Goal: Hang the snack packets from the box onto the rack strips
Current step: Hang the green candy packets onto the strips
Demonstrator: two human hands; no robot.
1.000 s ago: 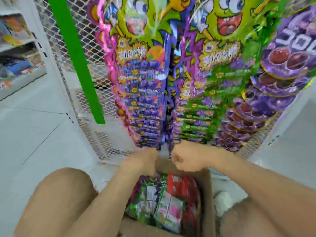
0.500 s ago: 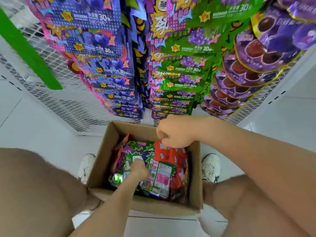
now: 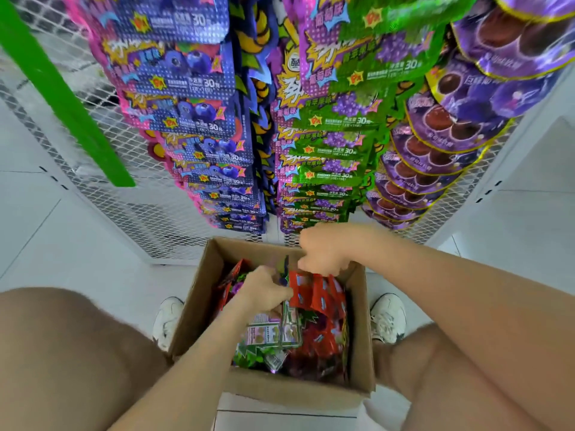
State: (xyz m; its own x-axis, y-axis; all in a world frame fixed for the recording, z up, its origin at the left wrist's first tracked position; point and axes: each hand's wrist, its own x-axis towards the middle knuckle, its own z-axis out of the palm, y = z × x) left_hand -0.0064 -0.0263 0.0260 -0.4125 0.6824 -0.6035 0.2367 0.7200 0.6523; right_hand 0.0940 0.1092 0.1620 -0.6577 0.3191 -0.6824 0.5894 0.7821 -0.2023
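The snack packets [image 3: 273, 334] lie heaped in the box [image 3: 199, 306] between my feet; my left hand [image 3: 264, 290] curls round one to lift it; my right hand [image 3: 323, 253] pinches the red packets [image 3: 323, 293] by their tops, probably parting them; the mesh rack [image 3: 161, 219] stands just behind.

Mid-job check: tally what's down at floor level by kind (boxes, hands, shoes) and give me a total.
Cardboard box: 1
Hands: 2, left hand and right hand, each gripping packets in the box
White shoes: 2
Total: 5
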